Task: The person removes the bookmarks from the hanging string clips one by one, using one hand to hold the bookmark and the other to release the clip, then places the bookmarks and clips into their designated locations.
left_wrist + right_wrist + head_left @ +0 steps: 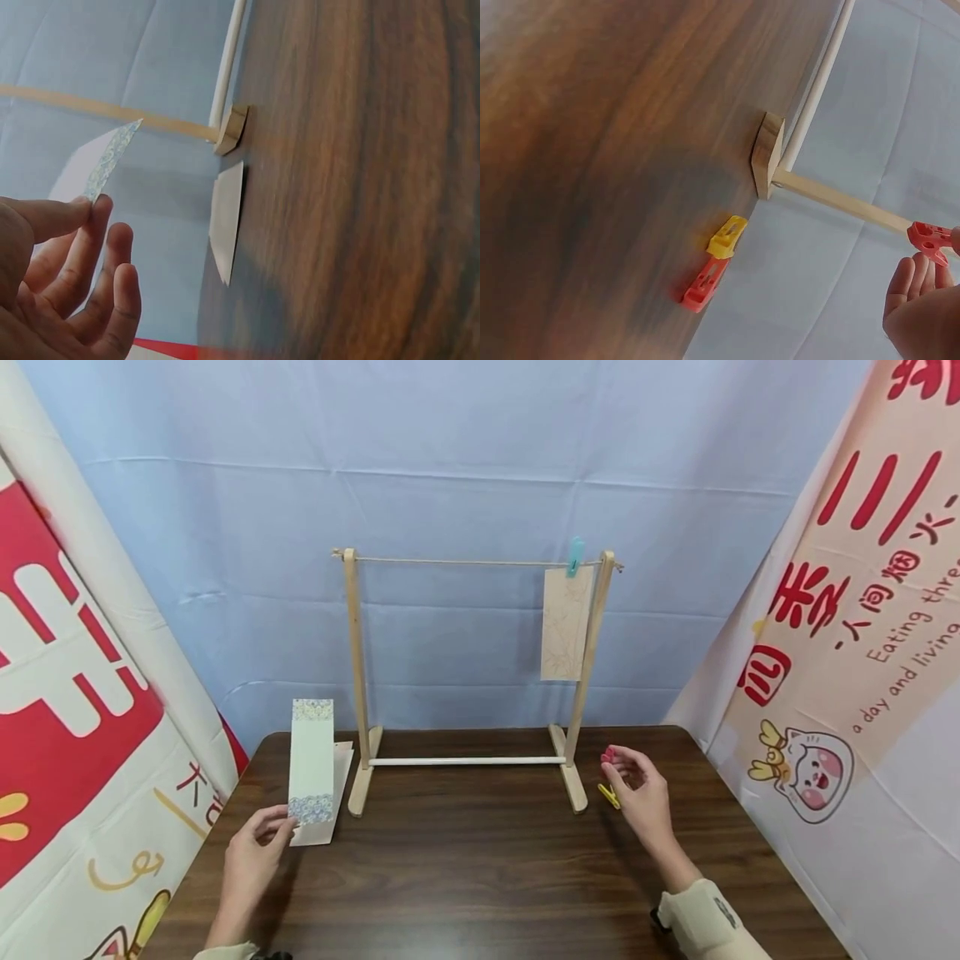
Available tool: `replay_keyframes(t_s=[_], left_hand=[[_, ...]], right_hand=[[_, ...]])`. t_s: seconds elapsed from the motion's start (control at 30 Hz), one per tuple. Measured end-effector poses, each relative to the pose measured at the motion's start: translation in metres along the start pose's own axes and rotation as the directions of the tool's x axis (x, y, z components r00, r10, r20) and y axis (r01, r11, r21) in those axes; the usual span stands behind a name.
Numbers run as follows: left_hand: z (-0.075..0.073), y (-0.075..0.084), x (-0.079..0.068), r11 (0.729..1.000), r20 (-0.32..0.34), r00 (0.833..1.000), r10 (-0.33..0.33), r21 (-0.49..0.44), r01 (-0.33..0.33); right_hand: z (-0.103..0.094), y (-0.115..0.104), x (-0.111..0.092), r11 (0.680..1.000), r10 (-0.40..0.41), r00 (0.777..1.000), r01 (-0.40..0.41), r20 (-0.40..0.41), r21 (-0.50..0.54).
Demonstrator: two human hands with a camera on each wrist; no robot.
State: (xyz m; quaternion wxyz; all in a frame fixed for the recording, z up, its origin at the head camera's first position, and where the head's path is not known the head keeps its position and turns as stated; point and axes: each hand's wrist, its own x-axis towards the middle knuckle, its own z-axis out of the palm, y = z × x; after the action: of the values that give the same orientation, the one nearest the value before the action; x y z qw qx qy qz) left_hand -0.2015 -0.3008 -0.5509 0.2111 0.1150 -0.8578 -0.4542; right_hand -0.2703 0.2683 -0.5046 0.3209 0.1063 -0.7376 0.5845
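Note:
My left hand [253, 853] pinches a pale green paper card [312, 752] by its lower left corner. The card has blue floral bands at its ends and is raised above a few cards [227, 221] lying on the table. In my right hand [643, 793] a red clothespin [928, 238] is pinched between thumb and fingers. Below that hand lie a yellow clothespin [727, 236] and a second red clothespin [704, 285], end to end. From a string [457, 561] across a wooden frame [356, 652], a teal clothespin [575, 557] holds a beige card [564, 625] near the right post.
The frame's two feet [362, 785] and its white lower bar [465, 761] stand toward the back of the dark wooden table [465, 877]. Behind hangs a blue cloth [465, 460], with printed banners [840, 710] at both sides.

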Motion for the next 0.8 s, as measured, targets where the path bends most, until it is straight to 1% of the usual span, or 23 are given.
replay_keyframes(t_s=[0.07,0.17,0.27,0.37,0.5,0.63,0.8], left_hand=[[-0.002,-0.001,-0.001,1.0,0.001,1.0,-0.01,0.019,0.01],[-0.004,-0.001,-0.003,0.998,0.006,1.0,-0.03,0.047,0.029],[-0.006,-0.004,-0.005,0.996,0.021,0.998,-0.051,0.068,0.049],[-0.008,-0.008,-0.007,0.995,0.032,0.997,-0.071,0.07,0.069],[-0.011,-0.012,-0.007,0.994,0.044,0.996,-0.08,0.073,0.076],[-0.015,-0.012,-0.007,0.993,0.051,0.996,-0.079,0.089,0.074],[-0.018,-0.013,-0.008,0.989,0.068,0.993,-0.098,0.12,0.089]], right_hand=[[-0.002,0.01,-0.002,1.0,0.017,1.0,-0.017,0.0,-0.016],[-0.007,0.025,-0.006,0.997,0.036,0.999,-0.036,0.0,-0.068],[-0.01,0.034,-0.009,0.993,0.036,0.999,-0.035,0.008,-0.111],[-0.01,0.024,-0.012,0.991,0.019,1.0,-0.018,0.008,-0.13],[-0.01,0.021,-0.014,0.989,0.027,1.0,-0.028,-0.008,-0.148],[-0.017,0.04,-0.017,0.986,0.055,0.998,-0.057,-0.019,-0.159],[-0.024,0.045,-0.019,0.979,0.055,0.998,-0.056,-0.01,-0.194]])
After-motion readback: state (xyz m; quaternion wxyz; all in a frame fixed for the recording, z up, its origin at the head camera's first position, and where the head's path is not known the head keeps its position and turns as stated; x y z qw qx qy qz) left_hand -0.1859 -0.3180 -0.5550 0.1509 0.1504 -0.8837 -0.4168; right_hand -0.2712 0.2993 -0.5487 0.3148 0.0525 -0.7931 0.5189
